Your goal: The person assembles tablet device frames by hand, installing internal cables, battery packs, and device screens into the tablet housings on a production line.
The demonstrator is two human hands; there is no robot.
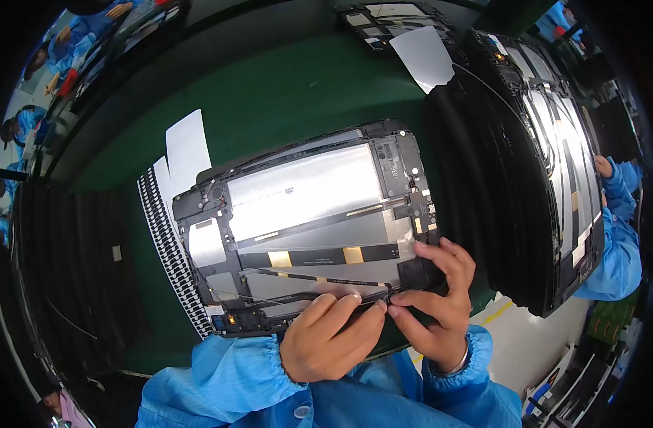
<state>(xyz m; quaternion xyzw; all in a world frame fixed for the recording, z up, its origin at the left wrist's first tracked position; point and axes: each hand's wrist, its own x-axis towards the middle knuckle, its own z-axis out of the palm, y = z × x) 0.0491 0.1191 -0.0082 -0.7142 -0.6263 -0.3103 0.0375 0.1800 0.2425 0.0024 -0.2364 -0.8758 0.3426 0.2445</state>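
An opened tablet (pixel 309 171) lies tilted in front of me, its silver battery plates and black frame uncovered. Across it runs a black flex cable (pixel 312 257) with two yellow patches, and a thinner black cable (pixel 341 280) slants below towards my fingertips. My left hand (pixel 330 339) is closed at the tablet's near edge, thumb and fingers drawn together. Beside it, the thumb and index finger of my right hand (pixel 440 299) pinch at the same edge, while its other fingers curl over the right corner. Whatever lies between the fingertips is too small and covered to make out.
Sheets of small black-and-white strips (pixel 173 246) and a white paper (pixel 187 150) lie left on the green mat (pixel 269 93). A tall stack of open tablets (pixel 554 157) stands at right, with a white sheet (pixel 423 57) near it. Black stacked trays (pixel 77 264) fill the left. Other people in blue work around.
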